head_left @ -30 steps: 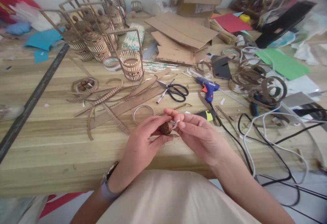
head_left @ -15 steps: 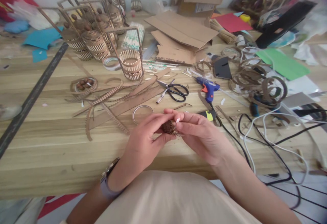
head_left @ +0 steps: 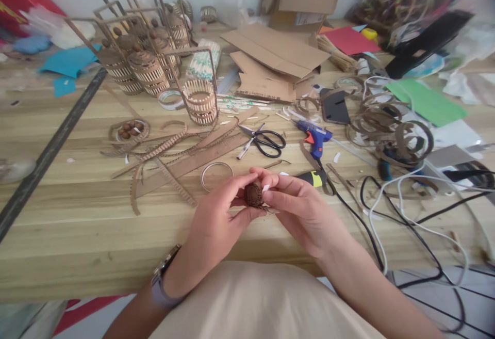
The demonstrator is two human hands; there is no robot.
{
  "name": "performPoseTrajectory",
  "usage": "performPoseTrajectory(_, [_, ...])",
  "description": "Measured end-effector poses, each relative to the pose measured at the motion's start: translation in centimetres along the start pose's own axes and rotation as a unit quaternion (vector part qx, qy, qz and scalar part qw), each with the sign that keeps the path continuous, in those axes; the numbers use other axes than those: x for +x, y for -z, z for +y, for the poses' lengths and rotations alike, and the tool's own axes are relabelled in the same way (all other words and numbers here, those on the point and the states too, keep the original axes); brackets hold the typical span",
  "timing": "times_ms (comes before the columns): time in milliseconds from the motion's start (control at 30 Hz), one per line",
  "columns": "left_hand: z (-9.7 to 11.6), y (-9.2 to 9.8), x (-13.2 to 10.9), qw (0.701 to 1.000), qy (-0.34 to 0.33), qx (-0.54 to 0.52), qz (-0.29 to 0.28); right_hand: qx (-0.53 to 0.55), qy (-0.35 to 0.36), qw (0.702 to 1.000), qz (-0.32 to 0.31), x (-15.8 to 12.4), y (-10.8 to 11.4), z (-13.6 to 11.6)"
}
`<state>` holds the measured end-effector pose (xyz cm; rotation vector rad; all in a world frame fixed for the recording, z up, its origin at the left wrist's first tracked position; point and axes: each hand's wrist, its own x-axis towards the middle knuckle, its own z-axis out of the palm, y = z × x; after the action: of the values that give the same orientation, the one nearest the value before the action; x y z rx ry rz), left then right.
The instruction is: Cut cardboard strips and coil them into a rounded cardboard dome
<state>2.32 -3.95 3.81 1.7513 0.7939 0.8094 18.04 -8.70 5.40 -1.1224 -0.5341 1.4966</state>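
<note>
Turned since the earlier frame, our brown coil point(head_left: 254, 194), just below mid-frame, shows more round face, letting us see its winding. Our left hand point(head_left: 216, 211) clasps it; our right hand point(head_left: 300, 207) pinches a white scrap point(head_left: 265, 188) beside it.

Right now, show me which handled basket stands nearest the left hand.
The open-topped basket beside the white tape roll: it stands apart, while the other handled baskets cluster farther back, to its left.
</note>
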Motion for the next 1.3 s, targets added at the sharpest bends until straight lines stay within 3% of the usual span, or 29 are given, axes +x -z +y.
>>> performPoseTrajectory(100, [0.3, 0.0, 0.0, 1.000, 0.018, -0.013, -0.002, -0.020, 0.016, 1.000, 0.000, -0.1, 0.1, 0.0])
performPoseTrajectory(400, [0.8, 0.1, -0.1, 0.999, -0.028, 0.015, 0.010, -0.098, 0.087, 0.990, -0.046, 0.5, 1.0, 0.0])
performPoseTrajectory(600, [0.7, 0.1, -0.4, 0.996, -0.057, 0.065, 0.022, -0.169, 0.139, 0.975, -0.040, 0.4, 1.7, 0.2])
performPoseTrajectory(800, [0.7, 0.0, -0.1, 0.995, -0.059, 0.082, 0.023, -0.263, 0.291, 0.920, 0.016, 0.1, 1.7, 0.7])
performPoseTrajectory(967, [0.5, 0.1, -0.4, 0.985, -0.079, 0.150, 0.026, -0.315, 0.303, 0.899, 0.001, -0.2, 1.9, 0.5])
performPoseTrajectory(1067, [-0.1, 0.0, -0.6, 0.965, -0.123, 0.229, 0.047, -0.335, 0.279, 0.899, -0.019, -0.5, 1.8, 0.3])
performPoseTrajectory(1200, [-0.7, -0.4, -0.5, 0.932, -0.189, 0.301, 0.070, -0.380, 0.278, 0.881, 0.049, -1.0, 1.1, 0.6])
performPoseTrajectory(1300, [-0.6, -0.4, -0.3, 0.934, -0.193, 0.294, 0.065, -0.381, 0.291, 0.872, 0.095, -1.1, 0.7, 1.2])
